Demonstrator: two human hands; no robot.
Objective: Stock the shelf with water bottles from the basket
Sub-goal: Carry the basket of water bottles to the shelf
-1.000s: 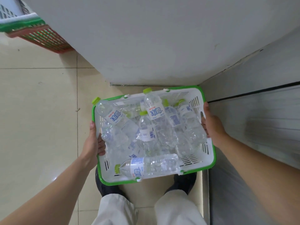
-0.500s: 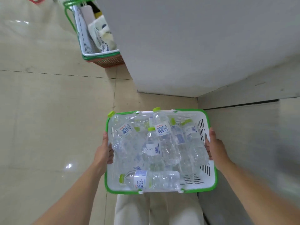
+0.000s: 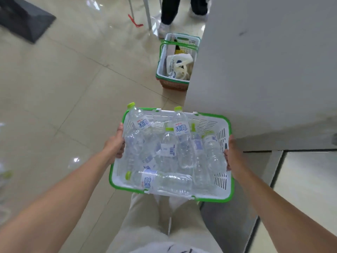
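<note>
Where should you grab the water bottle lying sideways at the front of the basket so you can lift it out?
Probably around its middle, from above. That bottle lies flat across the near end of the basket, on top of the pile, cap to the left, so its long side faces up with nothing over it. Both the left hand and the right hand grip the basket sides, so one must let go first.

Your left hand (image 3: 115,143) and right hand (image 3: 231,154) both busy gripping basket (image 3: 226,187) sides. Big grey cabinet wall (image 3: 264,61) stands close ahead on right, just past basket's far rim. Second basket (image 3: 160,57) sits on floor by cabinet corner, another person's legs (image 3: 168,10) beyond it. Tile floor (image 3: 54,97) to your left wide open. Water bottles (image 3: 164,157) piled loose, reachable from above.
</note>
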